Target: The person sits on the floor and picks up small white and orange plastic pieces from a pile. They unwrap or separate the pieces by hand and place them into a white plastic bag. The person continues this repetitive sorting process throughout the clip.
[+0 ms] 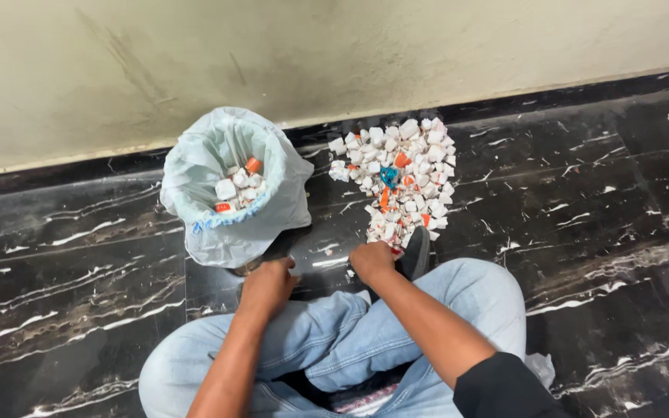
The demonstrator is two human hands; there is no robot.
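Curled into loose fists, both hands sit low in the middle of the frame, just above the crossed legs in pale blue jeans [365, 340]. The left hand [267, 285] is closed with its fingers tucked under; whether it pinches one of the small pieces I cannot tell. The right hand [371, 259] is likewise closed, knuckles up, at the lower tip of the heap of small white plastic pieces [396, 182], touching or just short of it; what it holds, if anything, is hidden.

That heap lies on the black white-veined marble floor [582, 201], centre right of the frame, mostly white with a few orange bits and one blue one. Left of it, near the cream wall [272, 46], stands a pale translucent plastic bag [230, 186] with its mouth rolled open, holding only a shallow layer of white and orange pieces. Judging from that, most of the pieces are on the floor and few are bagged.
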